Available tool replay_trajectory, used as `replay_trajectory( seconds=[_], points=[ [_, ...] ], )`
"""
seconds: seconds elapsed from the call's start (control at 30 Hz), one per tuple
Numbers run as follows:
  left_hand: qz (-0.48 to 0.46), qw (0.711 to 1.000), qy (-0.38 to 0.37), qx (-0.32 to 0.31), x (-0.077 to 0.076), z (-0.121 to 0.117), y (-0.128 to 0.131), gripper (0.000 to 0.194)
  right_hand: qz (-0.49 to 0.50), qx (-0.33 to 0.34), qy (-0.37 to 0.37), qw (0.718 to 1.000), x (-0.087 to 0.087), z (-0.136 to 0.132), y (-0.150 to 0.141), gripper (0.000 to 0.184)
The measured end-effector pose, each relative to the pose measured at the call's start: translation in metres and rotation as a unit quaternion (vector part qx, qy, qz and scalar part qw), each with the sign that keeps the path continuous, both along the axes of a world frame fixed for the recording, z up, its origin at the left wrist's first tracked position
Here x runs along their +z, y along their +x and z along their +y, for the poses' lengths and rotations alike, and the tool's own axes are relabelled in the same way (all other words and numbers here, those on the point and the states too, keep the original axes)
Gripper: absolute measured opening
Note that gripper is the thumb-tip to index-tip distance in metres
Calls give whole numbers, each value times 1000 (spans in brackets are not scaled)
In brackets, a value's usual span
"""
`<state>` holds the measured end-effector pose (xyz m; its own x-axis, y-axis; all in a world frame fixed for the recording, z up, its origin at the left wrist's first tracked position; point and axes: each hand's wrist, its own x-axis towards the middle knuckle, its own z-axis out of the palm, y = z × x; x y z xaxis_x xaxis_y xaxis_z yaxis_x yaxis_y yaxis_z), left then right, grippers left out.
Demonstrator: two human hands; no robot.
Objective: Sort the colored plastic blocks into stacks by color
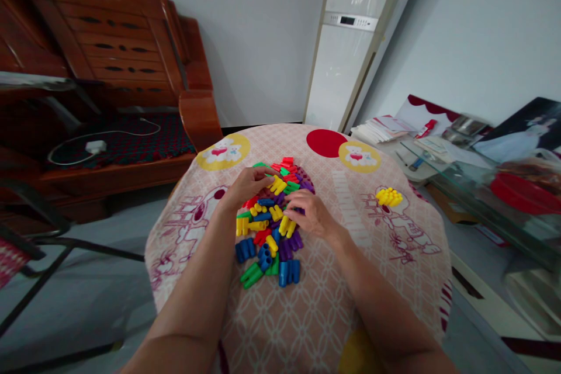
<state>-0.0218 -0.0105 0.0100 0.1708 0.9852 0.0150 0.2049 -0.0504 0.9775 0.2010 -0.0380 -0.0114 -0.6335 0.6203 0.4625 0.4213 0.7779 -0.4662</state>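
A pile of colourful plastic building blocks [263,216], shaped like short joined tubes, lies in the middle of the table. My left hand [250,186] reaches over its far left side, fingers closed on a yellow block [277,186]. On the right side, my right hand [312,214] has its fingers curled at another yellow block [287,226], which it seems to pinch. Blue blocks [289,273] and a green block [251,275] lie at the near edge. Purple and red ones show between and behind my hands. Apart to the right sits a cluster of yellow blocks [388,196].
A patterned cloth covers the round table [307,321]. Beyond it stand a wooden bench [118,52] with a white charger [95,146] and a tall white cabinet unit [346,64]. A glass shelf [464,187] with papers and a red bag [521,190] is at right.
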Motion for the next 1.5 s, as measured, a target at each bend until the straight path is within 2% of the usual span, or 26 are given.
replay_trajectory(
  seconds=[0.03, 0.1, 0.17, 0.3, 0.47, 0.57, 0.73, 0.8, 0.87, 0.97, 1.03, 1.2, 1.37, 1.43, 1.5],
  points=[
    [-8, 1000, -5, -18, 1, -1, 3, 50, 25, -31, 5, 999, 1, 0, 1, 11],
    [-24, 998, -15, -51, 3, -2, 10, 52, 49, -86, 24, 995, 3, -1, 2, 25],
    [-37, 996, -24, -80, 2, -3, 18, 53, 23, -129, 45, 990, 4, -2, 3, 36],
    [-31, 992, -36, -119, -1, -2, 32, 50, -67, -191, 69, 977, 5, -5, 3, 26],
    [-28, 994, -32, -102, -2, -2, 34, 54, -53, -262, 77, 960, 12, 2, 15, 18],
    [-30, 997, -26, -59, -3, -1, 28, 56, -14, -358, 51, 932, 20, 17, 47, 18],
    [-53, 998, -18, 6, -7, 2, 18, 54, 31, -545, -8, 838, 36, 34, 143, 23],
    [-60, 998, -20, 18, -9, 3, 16, 53, 19, -580, -50, 813, 40, 30, 181, 26],
    [-63, 997, -25, 23, -10, 4, 15, 52, -38, -601, -89, 794, 42, 22, 209, 28],
    [-69, 997, -33, 25, -11, 5, 16, 52, -130, -618, -106, 768, 40, 11, 228, 27],
    [-72, 996, -38, 23, -11, 6, 17, 51, -167, -615, -108, 763, 36, 9, 229, 27],
    [-74, 996, -31, 36, -11, 5, 14, 47, -190, -598, -100, 772, 28, 13, 223, 29],
    [-84, 993, -2, 79, -12, 6, 1, 47, -181, -607, -78, 770, 34, 16, 219, 31],
    [-89, 991, 16, 96, -13, 6, -4, 46, -154, -593, -70, 788, 41, 19, 208, 27],
    [-94, 989, 30, 113, -15, 7, -8, 45, -112, -543, -74, 829, 49, 20, 184, 26]
  ],
)
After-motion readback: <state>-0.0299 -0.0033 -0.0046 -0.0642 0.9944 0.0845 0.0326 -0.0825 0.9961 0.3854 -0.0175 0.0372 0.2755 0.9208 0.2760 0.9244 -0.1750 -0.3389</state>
